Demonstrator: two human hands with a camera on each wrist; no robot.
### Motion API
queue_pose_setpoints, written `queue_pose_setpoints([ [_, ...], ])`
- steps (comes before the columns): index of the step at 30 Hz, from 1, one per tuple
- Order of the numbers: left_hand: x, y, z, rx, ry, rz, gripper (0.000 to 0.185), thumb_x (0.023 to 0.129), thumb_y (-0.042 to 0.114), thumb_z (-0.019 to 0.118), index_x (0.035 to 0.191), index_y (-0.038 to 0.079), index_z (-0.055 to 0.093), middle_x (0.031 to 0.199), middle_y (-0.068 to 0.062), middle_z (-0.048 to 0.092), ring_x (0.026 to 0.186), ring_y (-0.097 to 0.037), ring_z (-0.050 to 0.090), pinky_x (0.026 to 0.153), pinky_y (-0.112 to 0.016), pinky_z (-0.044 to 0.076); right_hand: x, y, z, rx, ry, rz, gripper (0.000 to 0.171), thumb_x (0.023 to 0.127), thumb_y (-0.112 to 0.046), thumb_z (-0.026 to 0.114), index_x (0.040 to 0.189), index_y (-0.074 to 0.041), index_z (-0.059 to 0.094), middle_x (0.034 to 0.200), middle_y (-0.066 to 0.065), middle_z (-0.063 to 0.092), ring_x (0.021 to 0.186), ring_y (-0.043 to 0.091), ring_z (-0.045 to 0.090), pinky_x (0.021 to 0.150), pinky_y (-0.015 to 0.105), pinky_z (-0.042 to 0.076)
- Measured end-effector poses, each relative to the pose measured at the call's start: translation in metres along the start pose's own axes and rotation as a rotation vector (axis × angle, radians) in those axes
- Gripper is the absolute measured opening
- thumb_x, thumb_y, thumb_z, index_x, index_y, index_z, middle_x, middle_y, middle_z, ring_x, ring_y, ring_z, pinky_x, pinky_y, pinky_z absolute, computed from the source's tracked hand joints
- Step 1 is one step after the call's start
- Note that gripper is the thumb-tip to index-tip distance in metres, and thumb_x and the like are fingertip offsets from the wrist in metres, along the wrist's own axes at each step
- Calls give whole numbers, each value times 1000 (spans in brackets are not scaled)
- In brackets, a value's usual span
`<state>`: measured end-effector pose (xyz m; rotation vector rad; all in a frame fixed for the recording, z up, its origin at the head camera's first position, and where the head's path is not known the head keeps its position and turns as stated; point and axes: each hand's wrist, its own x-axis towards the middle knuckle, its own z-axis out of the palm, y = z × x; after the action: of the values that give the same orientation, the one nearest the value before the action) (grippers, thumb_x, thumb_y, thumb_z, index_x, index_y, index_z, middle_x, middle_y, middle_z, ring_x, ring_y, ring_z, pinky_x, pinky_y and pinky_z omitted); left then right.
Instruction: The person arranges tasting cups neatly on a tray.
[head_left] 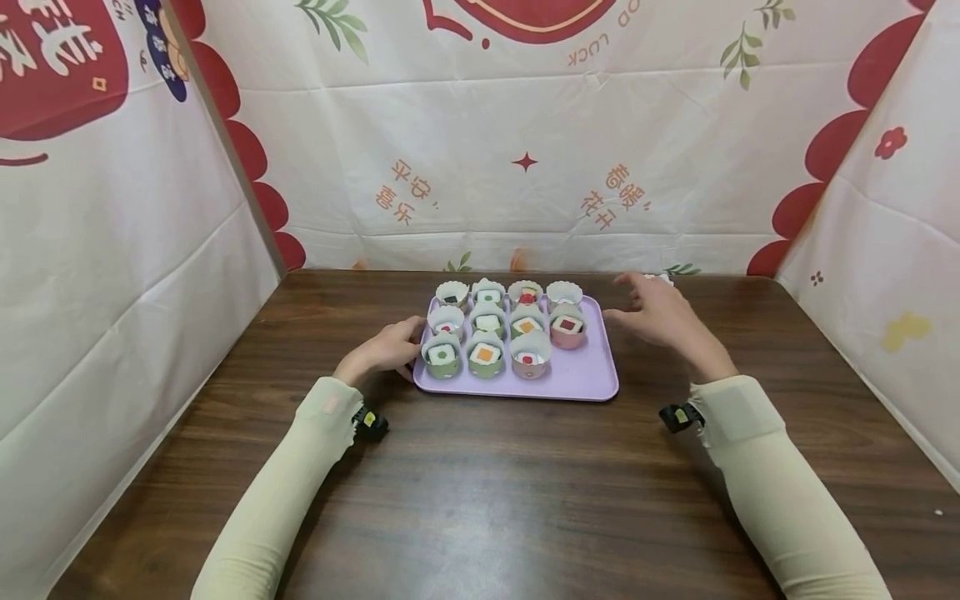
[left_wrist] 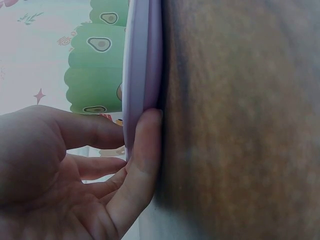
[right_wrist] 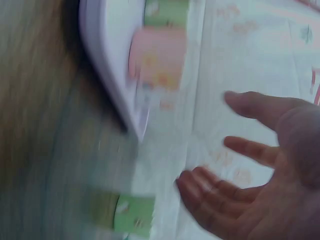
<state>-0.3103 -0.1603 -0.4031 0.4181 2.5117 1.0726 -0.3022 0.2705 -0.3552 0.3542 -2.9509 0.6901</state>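
A lilac tray (head_left: 585,383) lies on the table and carries several paper baking cups, each with a small decorated block in it where the inside shows. My left hand (head_left: 390,346) holds the tray's left rim, fingers on both sides of the edge in the left wrist view. Green cups with avocado prints (left_wrist: 95,90) stand just above that hand. Off the tray's right side, my right hand (head_left: 656,310) is in the air with its fingers apart and nothing in them. Another green paper cup (right_wrist: 135,216) stands on the table near it, mostly hidden by that hand in the head view.
The brown wooden table (head_left: 480,483) ends at a printed white cloth (head_left: 480,167) behind the tray, with cloth on both sides as well. A pink cup (head_left: 567,327) stands at the right end of the middle row.
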Motion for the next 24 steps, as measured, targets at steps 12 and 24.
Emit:
queue_pose_setpoints([
  [12,2,-2,0,-9,3,-9,59,103,7,45,158,-4,26,127,-29,52,102,-33,66,67,-37,66,-1,52,-5,-62,-112,197,75,100,-35,60,156,2,28,138,50,32,127,64,37,101,77,41],
  [24,1,-2,0,-9,3,-7,60,103,9,46,158,-3,27,125,-27,52,101,-32,66,67,-37,66,-4,59,-1,-52,-173,214,79,99,-36,62,154,8,26,142,44,39,130,60,34,105,77,39],
])
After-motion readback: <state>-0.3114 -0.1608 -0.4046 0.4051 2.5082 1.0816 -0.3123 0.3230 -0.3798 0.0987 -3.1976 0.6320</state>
